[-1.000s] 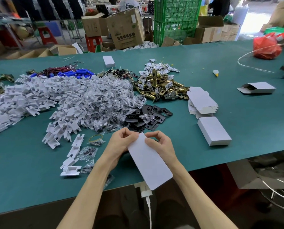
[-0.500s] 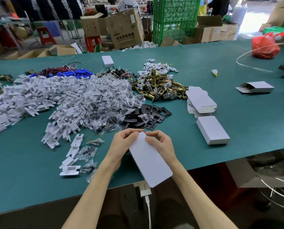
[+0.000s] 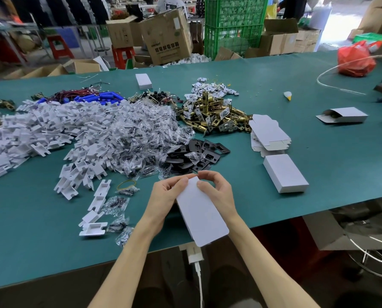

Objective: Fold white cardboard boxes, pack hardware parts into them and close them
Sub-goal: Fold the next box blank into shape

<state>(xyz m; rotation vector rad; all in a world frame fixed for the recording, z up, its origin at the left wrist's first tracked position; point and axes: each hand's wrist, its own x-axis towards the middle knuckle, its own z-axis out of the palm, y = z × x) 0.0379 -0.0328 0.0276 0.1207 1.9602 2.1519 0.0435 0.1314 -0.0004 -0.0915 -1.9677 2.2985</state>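
The left hand [image 3: 163,201] and right hand [image 3: 216,192] pinch the far end of the white box [image 3: 202,216] with curled fingers [image 3: 181,182], over the near edge of the table [image 3: 30,241]; this looks like tucking its end flap, which next needs a firm push home. Left of the box lie white brackets [image 3: 41,130], beyond it bagged screws [image 3: 136,134] and brass latches [image 3: 212,112], right of it flat blanks [image 3: 267,132] and a closed box [image 3: 284,173]; cartons [image 3: 166,36] stand far beyond.

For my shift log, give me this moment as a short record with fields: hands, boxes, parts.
hands: left hand and right hand grip far end of white box
closed box: lying right of the hands
flat blanks: stacked just behind it
open box: far right, flap open
parts: white plastic pieces, small clear bags, black plates, brass latches
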